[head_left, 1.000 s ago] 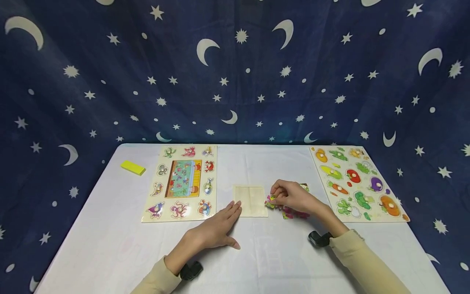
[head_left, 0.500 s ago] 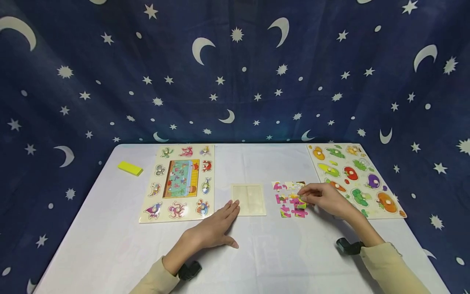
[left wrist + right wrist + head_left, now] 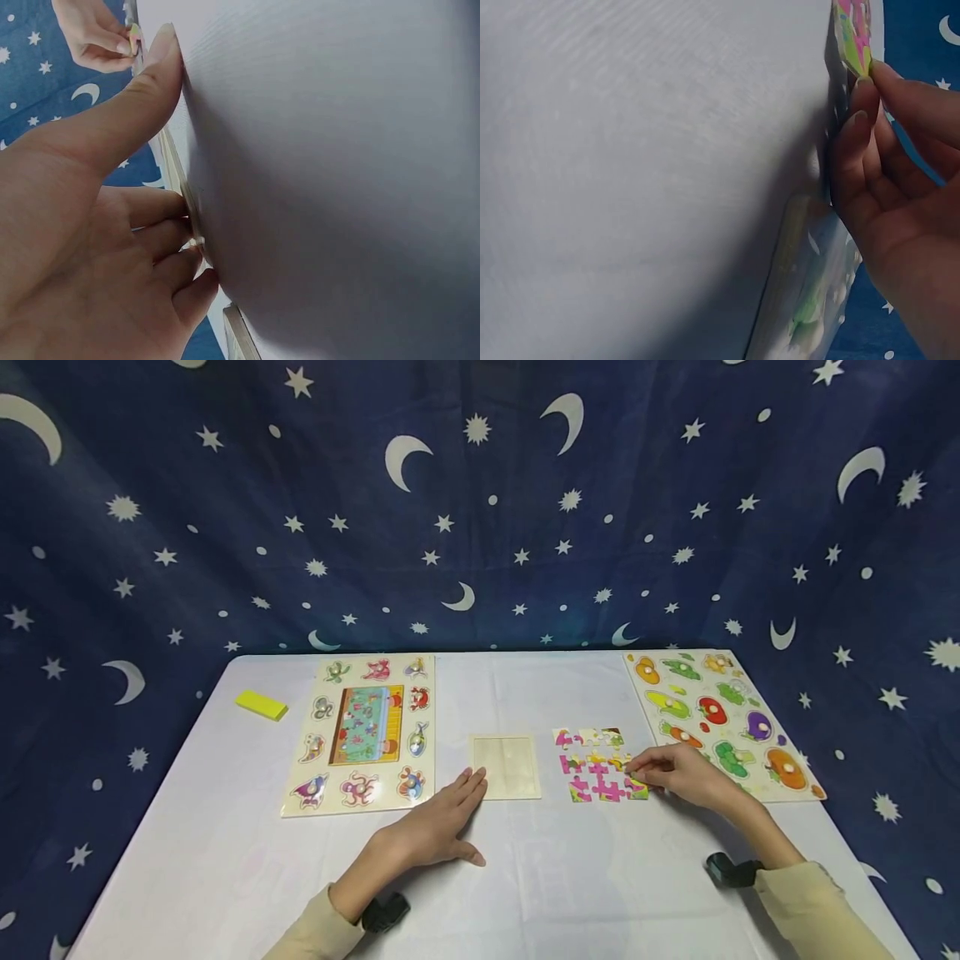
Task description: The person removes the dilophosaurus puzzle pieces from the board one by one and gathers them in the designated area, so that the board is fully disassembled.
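Observation:
My left hand lies flat with straight fingers, its fingertips on the left edge of a small square wooden puzzle tray. To the tray's right, several pink, yellow and green jigsaw pieces are laid out in loose rows. My right hand is at their right side. Between thumb and forefinger it pinches a green and pink jigsaw piece by its edge, at the lower right corner of the group. In the left wrist view the thumb of my left hand stands apart from the other fingers.
A sea-animal knob puzzle board lies on the left of the white-covered table. Behind it to the left is a yellow block. A vegetable knob puzzle board lies right, close beyond my right hand. A star-patterned curtain hangs behind.
My right hand has moved right with a jigsaw piece, from beside the tray to the lower right of the pieces, uncovering them. My left hand stays put. The head view has shifted slightly.

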A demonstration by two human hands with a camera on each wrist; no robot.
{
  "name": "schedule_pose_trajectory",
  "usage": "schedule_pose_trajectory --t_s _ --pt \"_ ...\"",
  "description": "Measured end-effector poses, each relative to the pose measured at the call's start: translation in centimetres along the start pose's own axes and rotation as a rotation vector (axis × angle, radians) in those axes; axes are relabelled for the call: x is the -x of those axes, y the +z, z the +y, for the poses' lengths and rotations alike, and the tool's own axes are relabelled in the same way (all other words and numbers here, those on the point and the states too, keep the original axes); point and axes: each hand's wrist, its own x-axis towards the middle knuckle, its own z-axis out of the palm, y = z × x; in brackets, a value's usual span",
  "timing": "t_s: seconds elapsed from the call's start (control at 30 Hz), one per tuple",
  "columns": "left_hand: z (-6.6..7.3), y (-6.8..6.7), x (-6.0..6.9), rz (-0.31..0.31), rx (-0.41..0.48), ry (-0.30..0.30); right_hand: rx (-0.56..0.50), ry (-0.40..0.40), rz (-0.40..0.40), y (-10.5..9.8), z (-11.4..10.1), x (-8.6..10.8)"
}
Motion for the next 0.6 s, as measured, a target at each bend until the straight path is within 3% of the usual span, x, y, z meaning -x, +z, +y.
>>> schedule_pose_trajectory --t_s 0.47,0.6 --pt "0.1 0.1 -0.2 0.013 -0.048 -0.001 0.133 -0.038 0.061 0.2 -1.0 -0.6" --pt "-0.7 -0.9 -0.5 0.082 -0.074 0.021 0.229 -0.086 0.122 0.5 -2.4 -1.7"
